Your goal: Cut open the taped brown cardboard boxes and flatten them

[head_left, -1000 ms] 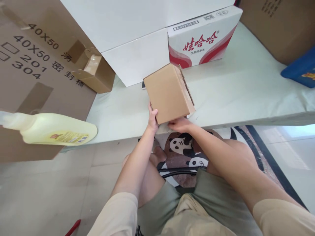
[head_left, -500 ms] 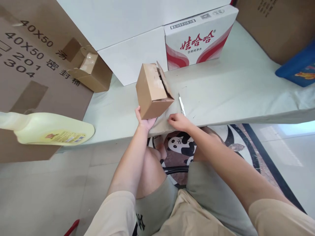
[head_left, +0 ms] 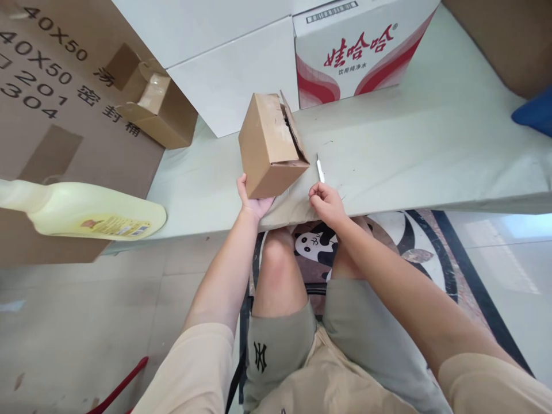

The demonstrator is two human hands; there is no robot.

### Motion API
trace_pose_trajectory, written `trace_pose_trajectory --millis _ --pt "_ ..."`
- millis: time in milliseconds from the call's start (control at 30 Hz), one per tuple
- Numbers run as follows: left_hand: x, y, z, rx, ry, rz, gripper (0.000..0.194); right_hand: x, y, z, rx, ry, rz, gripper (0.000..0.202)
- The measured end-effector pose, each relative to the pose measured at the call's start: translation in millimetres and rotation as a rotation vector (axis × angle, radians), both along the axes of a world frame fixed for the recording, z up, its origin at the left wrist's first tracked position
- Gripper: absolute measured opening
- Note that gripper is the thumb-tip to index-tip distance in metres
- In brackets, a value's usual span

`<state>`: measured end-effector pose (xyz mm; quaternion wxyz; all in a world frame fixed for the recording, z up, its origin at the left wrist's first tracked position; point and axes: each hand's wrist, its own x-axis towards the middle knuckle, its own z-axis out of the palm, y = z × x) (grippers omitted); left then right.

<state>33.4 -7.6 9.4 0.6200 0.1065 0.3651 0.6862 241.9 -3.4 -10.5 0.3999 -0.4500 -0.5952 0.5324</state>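
My left hand [head_left: 255, 202] supports a small brown cardboard box [head_left: 262, 144] from below at its near end, thumb up along its side. The box is tilted, and its flap on the right stands partly lifted with a dark gap beneath. To the right, my right hand [head_left: 326, 202] is closed, fingers curled and thumb pressed against them; whatever is between them, if anything, is hidden. Just beyond it a slim utility knife [head_left: 320, 171] lies on the pale cloth-covered table [head_left: 379, 144], blade pointing away, its near end covered by the hand.
White cartons [head_left: 241, 80] and a red-and-white carton [head_left: 360, 63] line the back. At left stand a large brown carton [head_left: 38, 138], a smaller opened box [head_left: 170, 123] and a pale yellow bottle [head_left: 99, 210]. A blue object [head_left: 535, 112] sits at the right edge.
My right hand has moved slightly right and forward, now covering the knife's near end. The left hand keeps its hold on the box. The view has shifted a little.
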Motion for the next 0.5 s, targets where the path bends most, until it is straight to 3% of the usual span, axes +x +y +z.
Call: trace_pose_trajectory --millis 233,300,367,433,500 --pt "-10.2 0.0 -0.4 0.027 -0.096 -0.069 0.045 -0.2 -2.7 -0.5 -0.076 0.149 -0.009 0.008" --pt "-13.3 -0.1 -2.2 0.027 -0.122 -0.076 0.05 -1.6 -3.8 7.3 -0.121 0.204 -0.037 0.005" --pt "-14.4 -0.3 -3.2 0.019 -0.133 -0.091 0.053 -0.4 -15.3 28.1 -0.15 0.275 -0.083 0.006" --pt "-14.0 -0.7 -3.0 0.015 -0.129 -0.102 0.054 7.1 -42.5 62.0 -0.163 0.387 -0.097 0.015" --pt "-13.2 -1.2 -2.4 0.012 -0.112 -0.096 0.053 22.4 -83.5 102.2 -0.259 0.664 0.046 0.022"
